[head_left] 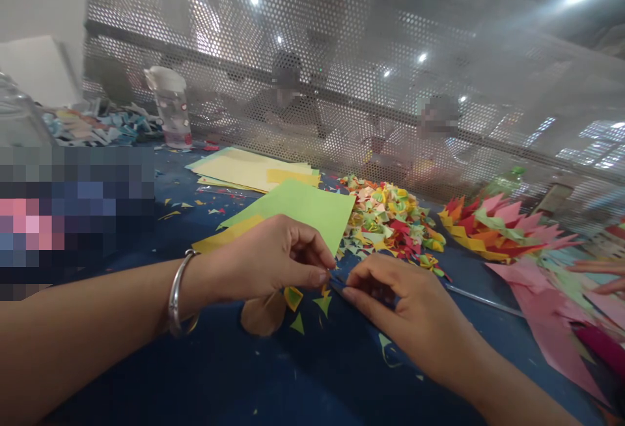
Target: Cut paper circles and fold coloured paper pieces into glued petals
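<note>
My left hand (273, 260) and my right hand (400, 299) meet over the dark blue table (303, 374), fingertips pinched together on a small dark blue piece of paper (336, 281). A silver bangle (178, 292) circles my left wrist. Under the left hand lie a small yellow-green folded piece (293, 297) and a brownish scrap (263, 315). Just behind the hands lies a green paper sheet (303, 208) on a yellow one (227, 236).
A heap of small folded coloured papers (390, 217) sits behind my right hand. Larger pink and orange folded pieces (493, 227) and pink sheets (551, 322) lie right, near another person's fingers (600, 276). Pale yellow sheets (244, 169), a bottle (170, 110) and a perforated screen (342, 55) stand behind.
</note>
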`<move>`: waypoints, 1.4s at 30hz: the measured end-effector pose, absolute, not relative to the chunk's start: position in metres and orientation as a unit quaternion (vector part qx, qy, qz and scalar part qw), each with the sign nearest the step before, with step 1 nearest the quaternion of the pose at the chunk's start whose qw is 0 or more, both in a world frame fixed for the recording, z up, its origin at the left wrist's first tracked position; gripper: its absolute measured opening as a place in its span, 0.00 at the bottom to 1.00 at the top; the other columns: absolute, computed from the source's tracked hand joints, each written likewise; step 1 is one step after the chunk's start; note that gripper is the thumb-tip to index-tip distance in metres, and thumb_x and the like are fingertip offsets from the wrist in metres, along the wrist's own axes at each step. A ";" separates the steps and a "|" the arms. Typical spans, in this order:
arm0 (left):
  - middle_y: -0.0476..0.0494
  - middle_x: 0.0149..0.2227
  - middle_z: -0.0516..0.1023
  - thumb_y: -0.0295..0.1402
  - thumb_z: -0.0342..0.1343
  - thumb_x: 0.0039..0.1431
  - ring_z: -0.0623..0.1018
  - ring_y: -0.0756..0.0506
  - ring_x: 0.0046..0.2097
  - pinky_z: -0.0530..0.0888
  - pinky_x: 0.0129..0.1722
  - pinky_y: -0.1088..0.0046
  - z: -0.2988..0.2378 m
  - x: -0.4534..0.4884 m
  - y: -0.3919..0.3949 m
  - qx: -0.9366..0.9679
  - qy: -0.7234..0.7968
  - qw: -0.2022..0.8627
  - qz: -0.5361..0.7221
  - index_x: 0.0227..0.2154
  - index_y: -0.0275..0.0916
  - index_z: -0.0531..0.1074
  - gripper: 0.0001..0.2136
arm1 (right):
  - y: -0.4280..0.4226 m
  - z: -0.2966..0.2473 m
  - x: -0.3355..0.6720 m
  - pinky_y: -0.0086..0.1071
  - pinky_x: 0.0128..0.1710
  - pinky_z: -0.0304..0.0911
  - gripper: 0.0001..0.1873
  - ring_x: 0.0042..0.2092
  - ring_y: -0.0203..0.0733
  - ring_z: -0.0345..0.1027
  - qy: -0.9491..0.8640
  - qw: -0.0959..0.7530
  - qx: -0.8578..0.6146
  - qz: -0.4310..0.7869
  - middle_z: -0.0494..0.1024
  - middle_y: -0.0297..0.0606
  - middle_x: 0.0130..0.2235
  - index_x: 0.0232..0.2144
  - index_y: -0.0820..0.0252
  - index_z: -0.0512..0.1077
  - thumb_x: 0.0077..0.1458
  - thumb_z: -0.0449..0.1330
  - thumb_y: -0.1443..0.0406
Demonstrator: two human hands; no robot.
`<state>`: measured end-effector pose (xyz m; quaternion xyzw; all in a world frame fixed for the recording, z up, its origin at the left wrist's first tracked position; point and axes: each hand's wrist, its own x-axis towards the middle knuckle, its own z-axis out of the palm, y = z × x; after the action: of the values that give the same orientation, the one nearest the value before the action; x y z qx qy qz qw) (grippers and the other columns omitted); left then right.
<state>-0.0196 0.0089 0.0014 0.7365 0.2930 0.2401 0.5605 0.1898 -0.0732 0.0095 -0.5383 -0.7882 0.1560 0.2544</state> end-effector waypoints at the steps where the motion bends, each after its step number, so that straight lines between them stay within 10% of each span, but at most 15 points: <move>1: 0.44 0.31 0.82 0.32 0.65 0.48 0.80 0.47 0.34 0.75 0.35 0.73 0.001 -0.020 0.009 0.736 0.291 0.562 0.241 0.33 0.35 0.77 0.10 | -0.073 0.010 0.190 0.27 0.28 0.58 0.07 0.29 0.33 0.64 -0.788 0.254 -0.538 0.157 0.70 0.29 0.28 0.29 0.57 0.70 0.60 0.59 0.65; 42: 0.44 0.31 0.81 0.25 0.65 0.43 0.80 0.47 0.34 0.74 0.37 0.73 0.004 -0.019 0.006 0.687 0.310 0.622 0.213 0.33 0.34 0.75 0.11 | -0.075 0.009 0.187 0.28 0.30 0.57 0.05 0.30 0.34 0.64 -0.804 0.232 -0.527 0.152 0.71 0.30 0.29 0.29 0.58 0.70 0.58 0.59 0.69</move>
<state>-0.0189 0.0061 0.0041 0.6866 0.3101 0.2127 0.6222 0.1867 -0.0751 0.0091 -0.5268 -0.8035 0.1521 0.2318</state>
